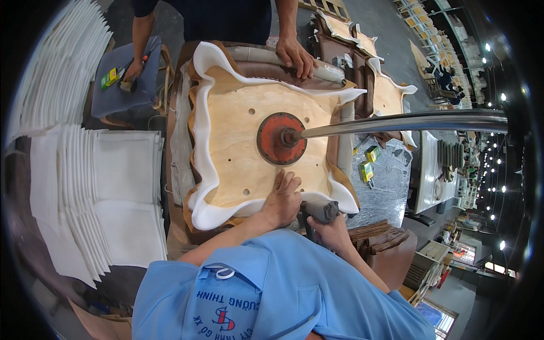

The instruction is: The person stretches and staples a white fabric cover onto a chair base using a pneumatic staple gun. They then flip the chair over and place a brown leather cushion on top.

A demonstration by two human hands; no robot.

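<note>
The left hand (282, 203) lies over the near edge of a wooden board (226, 130), with its fingers curled in. I can't tell if they pinch anything. Just to its right, the right hand (334, 232) is wrapped around a gray tool (323, 211). The tool's head is right by the board's near edge.

The board is flat, right in front of both hands. Soft white foam (205, 164) curls up around its edges, and some brown cloth (195, 102) peeks out past the foam. Just past the left hand, a round red plate (269, 144) sits on the board. A shiny pole (408, 123) goes from the plate off to the right.

Across the board from the left hand, a co-worker's hand (297, 56) rests on the far edge. Far off to the left, the co-worker's other hand (134, 71) is over a blue seat (136, 93). Nearer on the left are lots of white sheets (124, 170). Past the right hand is a pile of brown covers (379, 243).
</note>
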